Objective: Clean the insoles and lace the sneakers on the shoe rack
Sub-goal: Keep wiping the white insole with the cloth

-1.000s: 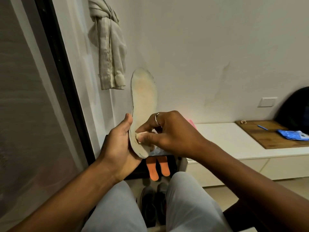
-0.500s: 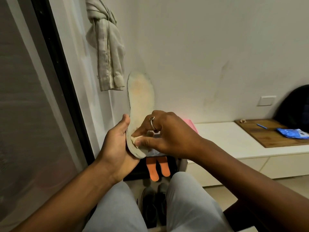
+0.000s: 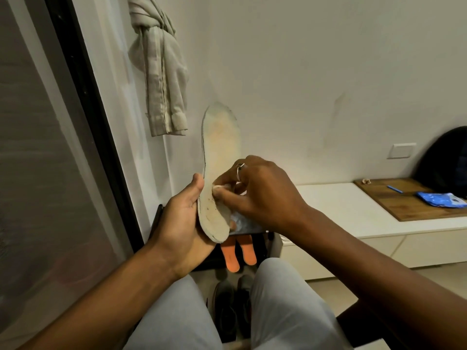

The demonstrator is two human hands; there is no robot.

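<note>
While the left hand [image 3: 182, 223] clasps the insole [image 3: 220, 147], the right hand [image 3: 260, 195] pinches a wad [image 3: 217, 189] (mostly hidden).

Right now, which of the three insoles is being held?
The pale beige insole: the left hand grips it, the right hand presses a small white wipe on it. The two orange insoles lie untouched.

White wall [image 3: 303, 59]; low white bench [image 3: 341, 210], dark window frame [image 3: 83, 102]

Shifted the pinched wad [image 3: 217, 190] up the insole [image 3: 221, 142] with the right hand [image 3: 260, 195], away from the heel toward the arch, baring more spotted heel surface than a second ago
</note>
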